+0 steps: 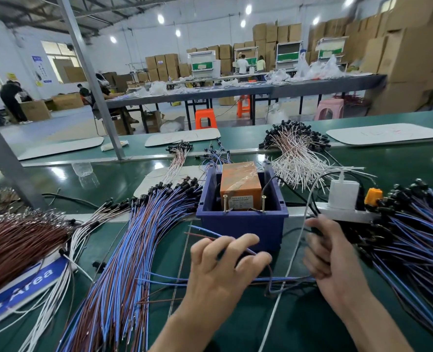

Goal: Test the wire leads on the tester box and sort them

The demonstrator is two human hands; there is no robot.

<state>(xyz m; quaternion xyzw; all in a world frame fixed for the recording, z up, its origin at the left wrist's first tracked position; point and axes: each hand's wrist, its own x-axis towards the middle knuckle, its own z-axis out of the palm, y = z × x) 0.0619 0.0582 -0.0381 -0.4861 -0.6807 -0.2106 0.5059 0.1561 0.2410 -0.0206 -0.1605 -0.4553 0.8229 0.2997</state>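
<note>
The orange tester box sits inside a dark blue bin at the middle of the green bench, with two upright screws on its near edge. My left hand is in front of the bin, fingers pinching a blue-and-brown wire lead whose bare ends point up left. My right hand is curled on the other end of that lead, to the right of the bin. A big pile of blue-and-brown leads fans out on the left. Another pile lies on the right.
A white power strip with a white charger and an orange plug sits right of the bin, its white cable crossing between my hands. White-and-brown leads lie behind, brown wires at far left. A grey post rises on the left.
</note>
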